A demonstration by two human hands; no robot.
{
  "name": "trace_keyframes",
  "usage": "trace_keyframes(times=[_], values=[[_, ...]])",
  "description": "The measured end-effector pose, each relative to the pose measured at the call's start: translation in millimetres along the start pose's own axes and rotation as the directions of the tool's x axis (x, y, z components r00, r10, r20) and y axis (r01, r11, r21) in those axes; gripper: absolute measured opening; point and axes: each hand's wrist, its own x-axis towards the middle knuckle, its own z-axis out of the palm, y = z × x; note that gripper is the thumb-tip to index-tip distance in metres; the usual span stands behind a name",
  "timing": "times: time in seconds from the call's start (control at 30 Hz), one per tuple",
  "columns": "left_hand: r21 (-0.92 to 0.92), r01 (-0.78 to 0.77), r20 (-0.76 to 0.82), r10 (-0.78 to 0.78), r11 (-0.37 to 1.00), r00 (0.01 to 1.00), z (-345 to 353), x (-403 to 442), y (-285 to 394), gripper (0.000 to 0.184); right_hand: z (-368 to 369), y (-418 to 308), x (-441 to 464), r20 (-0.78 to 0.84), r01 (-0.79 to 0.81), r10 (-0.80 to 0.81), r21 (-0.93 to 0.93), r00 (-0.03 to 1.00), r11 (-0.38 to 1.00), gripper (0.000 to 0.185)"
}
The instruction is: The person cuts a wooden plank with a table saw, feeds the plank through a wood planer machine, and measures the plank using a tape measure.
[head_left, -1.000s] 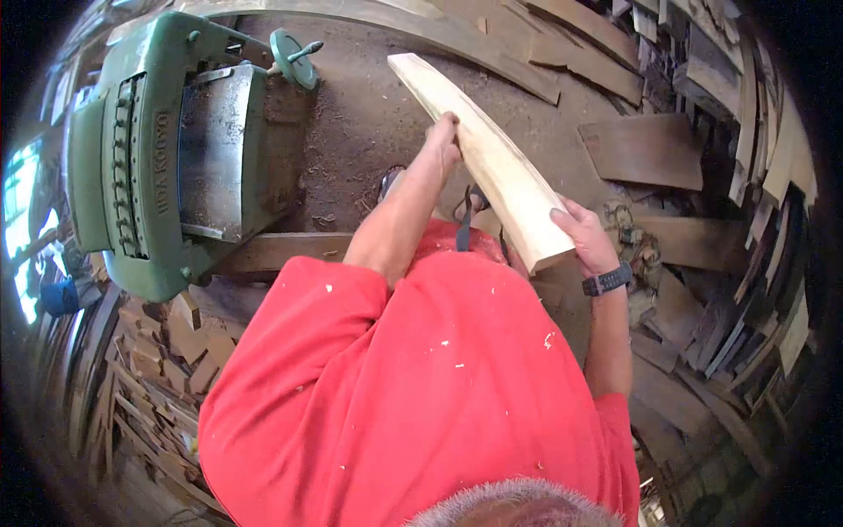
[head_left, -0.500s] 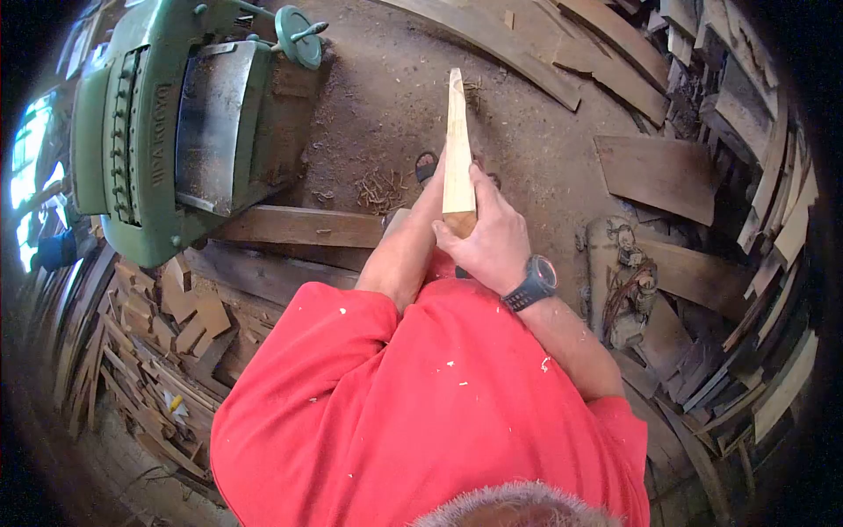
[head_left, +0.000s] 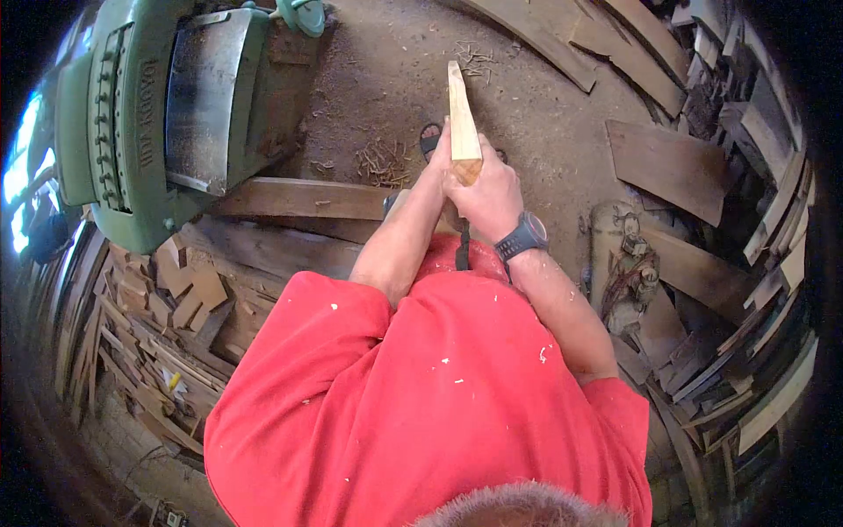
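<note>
A pale wooden piece [head_left: 463, 127], narrow at its far end, points away from my body with its cut end face towards me. My right hand [head_left: 490, 191], with a dark watch at the wrist, is closed round the near end. Along the left side of the wood, further forward, my left hand [head_left: 444, 154] grips it; its fingers are partly hidden by the wood. The piece is held in front of my body above the floor.
At the left stands a green machine [head_left: 127, 114] with a metal bed [head_left: 206, 97] and handwheel [head_left: 303, 13]. A plank [head_left: 303, 198] lies beside it. Offcuts [head_left: 189, 290] are heaped lower left, boards [head_left: 672, 167] at right. Shavings [head_left: 382, 164] lie on the floor.
The wood has swung from a diagonal, broad face up, to pointing straight ahead with a narrow side up. My right hand has moved left with its near end, closer to my left hand.
</note>
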Motion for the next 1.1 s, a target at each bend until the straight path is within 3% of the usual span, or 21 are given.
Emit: trace_keyframes(times=[0.13,0.2,0.23,0.3,0.4,0.67,0.77,0.8,0.87,0.9,0.93,0.97,1.0,1.03,1.07,1.1], values=[[-0.088,0.045,0.090,-0.037,0.995,0.995,6,10,11,0.071,-5,-4,12,-0.061,-0.048,0.045,-0.047,0.997,0.998,0.057],[-0.155,0.096,0.157,-0.071,0.983,0.985,12,13,14,0.071,-13,-10,16,-0.045,-0.086,0.086,0.002,0.995,0.996,0.067],[-0.028,-0.054,-0.017,0.054,0.998,0.998,18,21,9,0.070,-11,-7,17,-0.078,-0.068,0.067,-0.010,0.995,0.998,0.067],[0.120,-0.174,-0.172,0.193,0.977,0.966,30,19,4,0.069,-12,-5,20,-0.060,-0.058,0.058,0.006,0.997,0.998,0.067],[0.092,-0.083,-0.186,0.099,0.992,0.978,32,12,8,0.067,-7,-1,23,-0.050,-0.053,0.052,-0.013,0.997,0.999,0.067],[0.095,-0.117,-0.158,0.131,0.989,0.979,33,10,14,0.069,-5,-10,22,-0.049,-0.051,0.049,-0.039,0.998,0.998,0.075],[0.045,-0.078,-0.098,0.082,0.996,0.992,31,9,13,0.068,-6,-14,17,-0.087,-0.055,0.054,-0.001,0.995,0.999,0.081],[0.043,-0.081,-0.097,0.085,0.996,0.992,34,9,12,0.068,-7,-13,16,-0.112,-0.046,0.056,0.091,0.992,0.995,0.078],[0.021,-0.059,-0.171,0.061,0.998,0.983,46,4,8,0.065,-9,-8,16,-0.126,-0.028,0.052,0.181,0.991,0.983,0.076],[0.183,-0.114,-0.194,0.150,0.977,0.970,56,-6,1,0.060,-11,-3,16,-0.125,-0.126,0.182,0.365,0.975,0.922,0.068],[0.176,-0.123,-0.194,0.157,0.977,0.968,67,-12,-3,0.060,-15,1,16,-0.100,-0.211,0.309,0.533,0.946,0.819,0.060],[0.119,-0.179,-0.177,0.198,0.977,0.964,73,-11,-7,0.057,-20,4,17,-0.094,-0.210,0.303,0.529,0.948,0.822,0.060],[0.059,-0.234,-0.162,0.241,0.970,0.957,76,-8,-14,0.054,-27,6,17,-0.077,-0.266,0.459,0.725,0.885,0.635,0.053],[0.185,-0.319,-0.178,0.351,0.929,0.919,80,-4,-24,0.055,-35,10,16,-0.019,-0.279,0.598,0.872,0.801,0.401,0.047],[0.174,-0.355,-0.111,0.377,0.919,0.920,65,13,-32,0.052,-43,19,15,-0.017,-0.283,0.593,0.867,0.805,0.409,0.047],[0.307,-0.381,-0.141,0.437,0.872,0.888,74,16,-41,0.052,-52,29,11,0.077,-0.271,0.561,0.924,0.824,0.271,0.046]])
